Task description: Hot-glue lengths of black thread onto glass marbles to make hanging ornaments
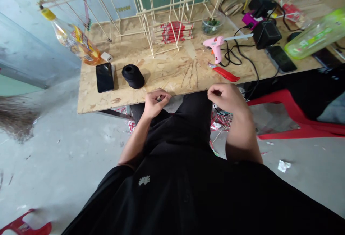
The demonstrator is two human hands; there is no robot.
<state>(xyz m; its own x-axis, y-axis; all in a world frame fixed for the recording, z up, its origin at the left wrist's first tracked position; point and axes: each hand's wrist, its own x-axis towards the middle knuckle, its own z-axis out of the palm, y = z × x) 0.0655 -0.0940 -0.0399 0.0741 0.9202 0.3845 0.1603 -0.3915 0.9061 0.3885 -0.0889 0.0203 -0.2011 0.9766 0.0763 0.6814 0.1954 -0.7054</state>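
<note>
Black spool (134, 77) on wooden counter (161, 72), dark threads (191, 74) near red cutter (225, 73), left hand (155, 102) and right hand (226, 97) by front edge, each grip narrow, contents unclear.

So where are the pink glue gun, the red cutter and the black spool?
Pink glue gun (216, 46), head view: where barrel meets handle.
Red cutter (225, 73), head view: red handle.
Black spool (133, 77), head view: its side.
</note>
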